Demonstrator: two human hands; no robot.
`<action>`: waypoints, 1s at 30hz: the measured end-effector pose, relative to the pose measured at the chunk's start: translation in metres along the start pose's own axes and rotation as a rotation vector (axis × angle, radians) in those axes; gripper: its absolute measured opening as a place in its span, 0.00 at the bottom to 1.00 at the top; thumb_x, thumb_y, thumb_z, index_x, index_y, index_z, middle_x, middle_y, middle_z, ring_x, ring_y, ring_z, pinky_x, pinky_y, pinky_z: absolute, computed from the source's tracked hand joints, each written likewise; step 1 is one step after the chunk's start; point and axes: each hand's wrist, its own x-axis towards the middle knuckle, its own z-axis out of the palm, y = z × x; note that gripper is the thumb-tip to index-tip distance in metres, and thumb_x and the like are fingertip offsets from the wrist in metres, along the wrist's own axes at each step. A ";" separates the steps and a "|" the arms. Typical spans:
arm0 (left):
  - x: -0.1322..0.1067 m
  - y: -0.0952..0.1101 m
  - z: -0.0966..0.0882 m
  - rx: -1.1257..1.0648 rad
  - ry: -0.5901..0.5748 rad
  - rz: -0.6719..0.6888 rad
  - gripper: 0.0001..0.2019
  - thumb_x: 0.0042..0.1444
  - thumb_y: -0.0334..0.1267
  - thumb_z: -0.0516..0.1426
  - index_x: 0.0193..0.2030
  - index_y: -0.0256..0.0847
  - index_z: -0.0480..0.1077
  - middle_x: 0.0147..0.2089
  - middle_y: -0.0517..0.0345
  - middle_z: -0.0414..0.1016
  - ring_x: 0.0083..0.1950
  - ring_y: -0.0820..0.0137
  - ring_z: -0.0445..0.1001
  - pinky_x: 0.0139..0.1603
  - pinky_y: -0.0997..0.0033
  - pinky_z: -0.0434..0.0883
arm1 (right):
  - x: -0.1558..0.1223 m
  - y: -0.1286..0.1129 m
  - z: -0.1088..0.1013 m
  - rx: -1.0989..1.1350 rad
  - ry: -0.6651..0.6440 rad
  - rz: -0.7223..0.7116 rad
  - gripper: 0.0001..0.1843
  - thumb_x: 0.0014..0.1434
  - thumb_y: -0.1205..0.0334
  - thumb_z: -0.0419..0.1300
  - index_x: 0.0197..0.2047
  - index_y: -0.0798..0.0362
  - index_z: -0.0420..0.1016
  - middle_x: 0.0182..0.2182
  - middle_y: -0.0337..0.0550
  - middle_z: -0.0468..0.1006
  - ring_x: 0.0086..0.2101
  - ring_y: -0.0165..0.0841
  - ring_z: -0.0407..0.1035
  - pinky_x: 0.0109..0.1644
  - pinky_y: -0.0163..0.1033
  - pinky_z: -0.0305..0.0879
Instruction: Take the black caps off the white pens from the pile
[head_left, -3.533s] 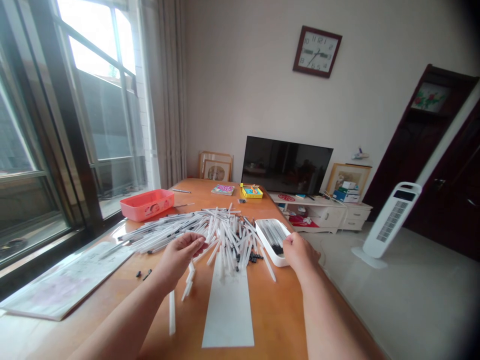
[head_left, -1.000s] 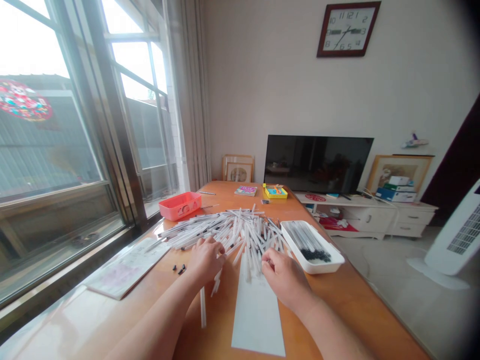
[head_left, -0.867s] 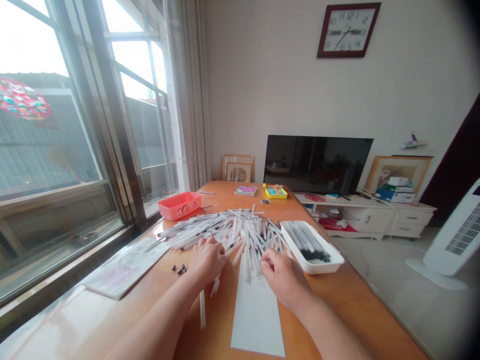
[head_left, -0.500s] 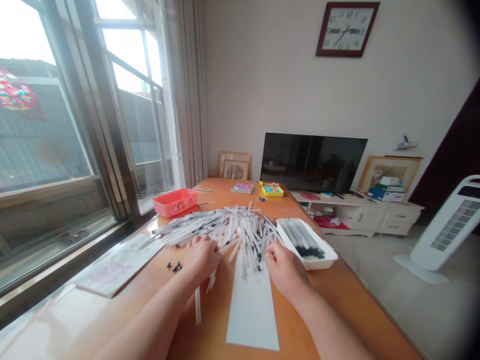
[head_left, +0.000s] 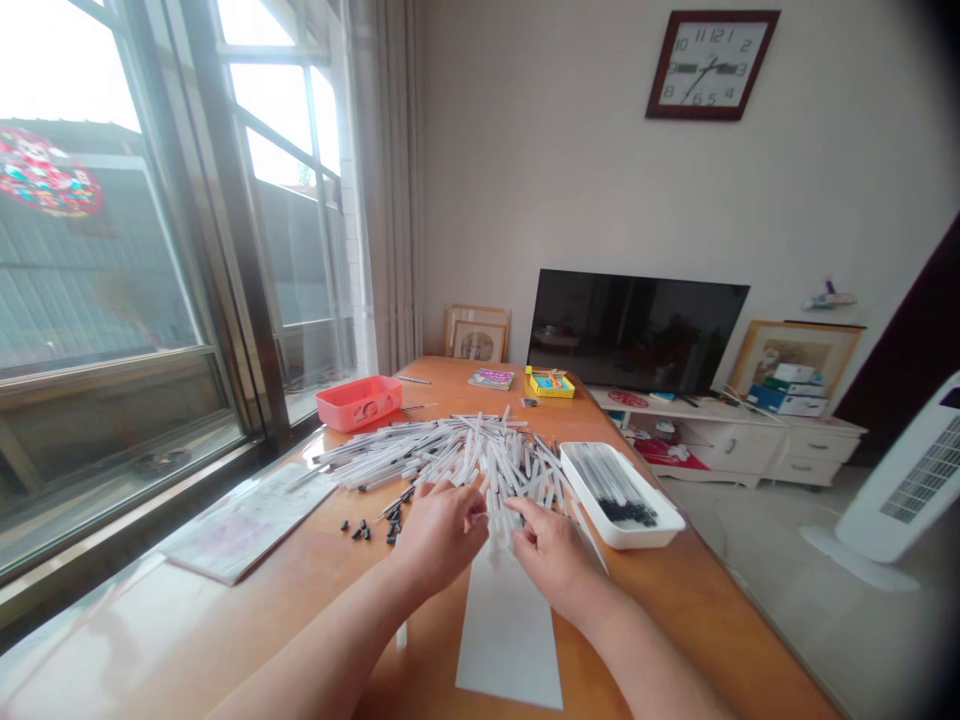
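My left hand (head_left: 444, 528) is closed over the near edge of a heap of clear pen barrels (head_left: 420, 445), its thumb and fingers together; whatever sits between them is too small to make out. Facing it, my right hand (head_left: 555, 555) has the index finger stretched out and the thumb apart from it, with the other fingers curled. A white strip (head_left: 510, 640) lies flat beneath and in front of both hands. Small black pen caps (head_left: 360, 530) are scattered left of my left hand. A pale stick (head_left: 591, 535) shows just beyond my right hand, partly hidden.
Right of the heap, a white tray (head_left: 660, 530) holds pens with black ends. A pink box (head_left: 360, 402) stands at the back left, near a booklet (head_left: 247, 530). Farther back are a purple book (head_left: 491, 379) and a yellow box (head_left: 551, 385).
Both hands have come closer together over the strip; the left moved right. More black caps and some thin dark refills now show beside my left hand. The view has shifted slightly left.
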 end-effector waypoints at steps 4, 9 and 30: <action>-0.003 0.012 0.007 -0.126 0.017 0.078 0.06 0.59 0.40 0.56 0.34 0.45 0.73 0.33 0.61 0.78 0.40 0.65 0.72 0.49 0.63 0.61 | 0.000 0.002 -0.004 -0.022 0.053 -0.007 0.15 0.58 0.65 0.55 0.47 0.45 0.76 0.33 0.40 0.80 0.34 0.35 0.73 0.38 0.35 0.61; 0.002 0.007 0.012 -0.344 0.072 0.074 0.13 0.64 0.47 0.52 0.36 0.43 0.73 0.36 0.58 0.78 0.41 0.67 0.74 0.45 0.69 0.65 | 0.004 0.011 -0.027 -0.025 0.231 0.056 0.09 0.63 0.61 0.51 0.39 0.48 0.73 0.29 0.41 0.79 0.31 0.37 0.73 0.34 0.37 0.59; 0.114 0.007 0.083 0.157 -0.108 0.195 0.14 0.64 0.44 0.49 0.41 0.46 0.76 0.49 0.51 0.76 0.53 0.57 0.69 0.53 0.58 0.64 | 0.012 0.025 -0.052 0.459 0.786 0.203 0.15 0.63 0.49 0.53 0.39 0.51 0.72 0.27 0.41 0.76 0.27 0.34 0.69 0.33 0.36 0.64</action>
